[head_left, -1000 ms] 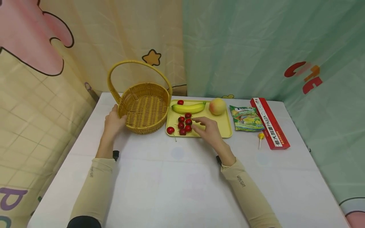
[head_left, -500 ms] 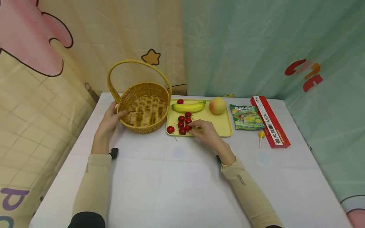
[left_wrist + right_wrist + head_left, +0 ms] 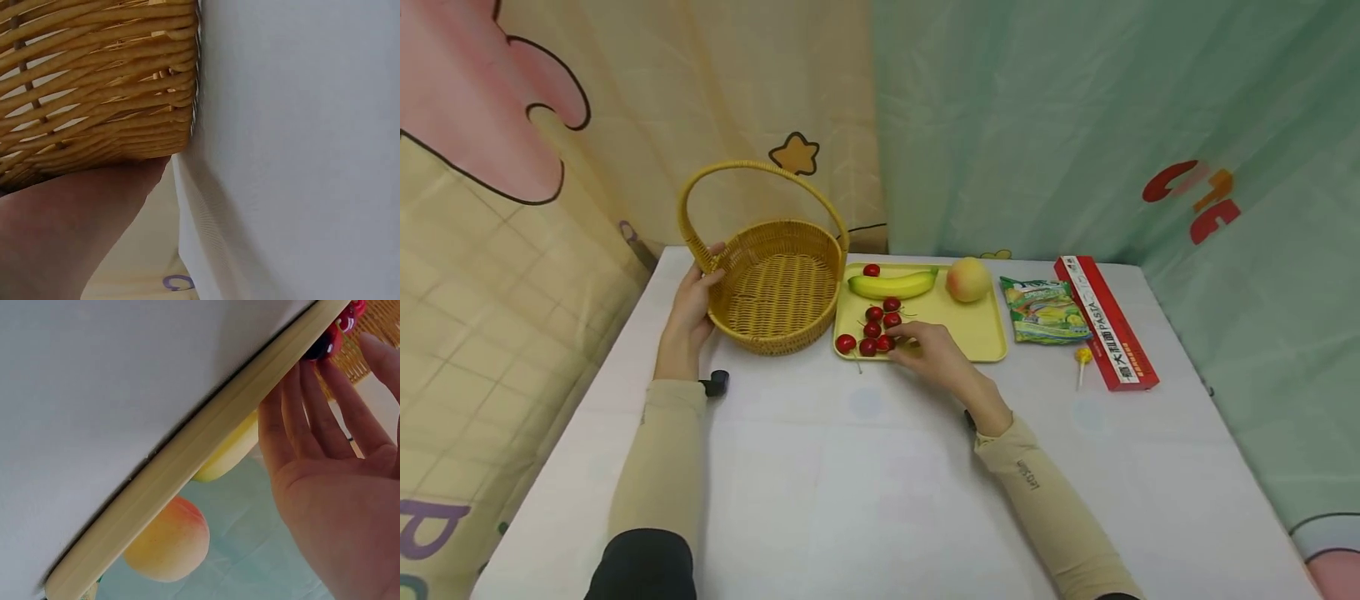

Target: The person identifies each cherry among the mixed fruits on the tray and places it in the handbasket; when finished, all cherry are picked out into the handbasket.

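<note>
My left hand grips the golden-yellow, round wicker basket at its near-left rim, beside the foot of the arched handle: thumb over the edge, remaining fingers against the outer wall. The basket stands upright on the white cloth-covered table.

My right hand is at the front edge of the pale-yellow, shallow rectangular tray. Its fingers are extended side by side, tips against a glossy red, round cherry; the thumb stands apart from them, so the fruit is not clamped. This cherry lies in the tray, at the near-right corner of a cluster of similar cherries, just behind the front lip.

Handling, as judged by eye: the cherry should be light, with a smooth, slippery skin that may roll under a one-sided push. Oppose thumb and index finger across its widest part, using light pressure. Do not lift by the thin stem, which may slip or detach. Whether the flesh is firm or soft, I cannot tell. The basket should be light and slightly springy; hold it at the rim or handle.
</note>
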Tool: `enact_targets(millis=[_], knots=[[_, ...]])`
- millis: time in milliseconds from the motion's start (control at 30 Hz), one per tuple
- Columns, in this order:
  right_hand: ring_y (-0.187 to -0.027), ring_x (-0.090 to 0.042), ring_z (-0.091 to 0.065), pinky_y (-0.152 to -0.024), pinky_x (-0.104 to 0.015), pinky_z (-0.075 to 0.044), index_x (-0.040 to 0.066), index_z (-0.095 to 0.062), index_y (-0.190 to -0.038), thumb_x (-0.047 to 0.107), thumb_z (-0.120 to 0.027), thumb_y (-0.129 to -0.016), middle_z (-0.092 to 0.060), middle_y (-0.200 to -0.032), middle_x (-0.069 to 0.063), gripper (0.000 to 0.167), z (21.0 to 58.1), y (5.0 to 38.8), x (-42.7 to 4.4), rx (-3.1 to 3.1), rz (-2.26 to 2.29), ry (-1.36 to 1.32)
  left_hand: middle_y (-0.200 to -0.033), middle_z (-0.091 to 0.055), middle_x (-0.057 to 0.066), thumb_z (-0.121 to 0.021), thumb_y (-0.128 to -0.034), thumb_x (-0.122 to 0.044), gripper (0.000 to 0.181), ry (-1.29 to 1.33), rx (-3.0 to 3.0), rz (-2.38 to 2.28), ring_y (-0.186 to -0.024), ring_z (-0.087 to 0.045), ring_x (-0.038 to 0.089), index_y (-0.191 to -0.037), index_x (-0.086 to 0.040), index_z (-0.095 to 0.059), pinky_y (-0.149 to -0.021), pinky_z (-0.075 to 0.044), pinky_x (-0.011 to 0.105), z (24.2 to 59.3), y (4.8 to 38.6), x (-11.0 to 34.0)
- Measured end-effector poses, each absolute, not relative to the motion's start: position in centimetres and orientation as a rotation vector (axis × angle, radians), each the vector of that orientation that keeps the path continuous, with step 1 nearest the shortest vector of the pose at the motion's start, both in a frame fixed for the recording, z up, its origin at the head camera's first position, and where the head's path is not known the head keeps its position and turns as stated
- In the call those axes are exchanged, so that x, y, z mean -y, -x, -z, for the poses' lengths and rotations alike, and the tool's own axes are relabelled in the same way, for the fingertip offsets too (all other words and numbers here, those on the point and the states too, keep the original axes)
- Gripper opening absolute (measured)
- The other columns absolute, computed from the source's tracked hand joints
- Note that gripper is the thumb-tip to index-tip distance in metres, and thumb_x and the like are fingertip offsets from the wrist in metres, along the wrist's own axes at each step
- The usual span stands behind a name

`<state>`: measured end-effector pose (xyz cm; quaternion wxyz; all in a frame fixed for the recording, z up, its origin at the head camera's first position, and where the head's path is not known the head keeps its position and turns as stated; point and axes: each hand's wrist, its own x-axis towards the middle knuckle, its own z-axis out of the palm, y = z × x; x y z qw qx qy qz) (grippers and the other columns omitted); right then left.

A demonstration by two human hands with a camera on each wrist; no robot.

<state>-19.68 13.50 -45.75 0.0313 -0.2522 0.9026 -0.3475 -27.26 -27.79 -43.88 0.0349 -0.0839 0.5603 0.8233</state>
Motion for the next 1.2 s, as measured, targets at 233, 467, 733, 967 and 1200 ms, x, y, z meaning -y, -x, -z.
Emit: enact_targets(millis=[233,467,733,967,1200], knots=[[-0.11,-0.025,-0.071,-0.1,-0.043,-0.056,0.004,-0.074,-0.127,0.019,-0.077,-0.097,-0.078,-0.118,-0.01,0.034,45.7,20.0,-13.3,-2.804,1.02,0.777,-0.17,-0.033,-0.008,-0.043,-0.1132,-0.02,0.046,0.338,-1.623,-2.651,-0.157,-0.026,0.017,-0.158,-0.028,-0.049,-0.13,-0.018,0.037,44.3,26.6,27.3],[-0.1,-0.022,-0.072,-0.089,-0.039,-0.058,0.005,-0.077,-0.12,0.022,-0.08,-0.095,-0.079,-0.11,-0.008,0.031,45.7,20.2,-12.0,-2.849,0.977,0.781,-0.169,-0.036,-0.001,-0.044,-0.1127,-0.016,0.046,0.212,-1.525,-2.808,-0.155,-0.03,0.02,-0.159,-0.018,-0.047,-0.125,-0.024,0.033,45.3,26.2,27.5],[-0.092,-0.018,-0.071,-0.083,-0.035,-0.058,0.003,-0.077,-0.117,0.018,-0.083,-0.092,-0.078,-0.102,-0.006,0.029,46.0,20.0,-11.2,-2.876,0.954,0.736,-0.169,-0.037,-0.003,-0.044,-0.1122,-0.014,0.045,0.203,-1.461,-2.841,-0.156,-0.029,0.018,-0.156,-0.018,-0.05,-0.127,-0.022,0.033,46.0,26.4,27.4],[-0.084,-0.017,-0.066,-0.077,-0.033,-0.056,0.004,-0.076,-0.109,0.015,-0.084,-0.089,-0.075,-0.093,-0.004,0.024,45.7,20.0,-11.0,-2.892,0.986,0.711,-0.168,-0.037,-0.005,-0.044,-0.1121,-0.011,0.045,0.217,-1.402,-2.872,-0.157,-0.028,0.018,-0.156,-0.018,-0.051,-0.129,-0.018,0.034,46.2,26.2,27.4],[-0.086,-0.02,-0.069,-0.079,-0.033,-0.059,0.003,-0.076,-0.108,0.011,-0.083,-0.087,-0.075,-0.094,-0.007,0.023,44.9,20.0,-11.6,-2.913,1.12,0.631,-0.169,-0.035,-0.004,-0.042,-0.1124,-0.011,0.047,0.18,-1.425,-2.854,-0.157,-0.028,0.019,-0.158,-0.018,-0.049,-0.13,-0.018,0.035,46.0,26.3,27.4]])
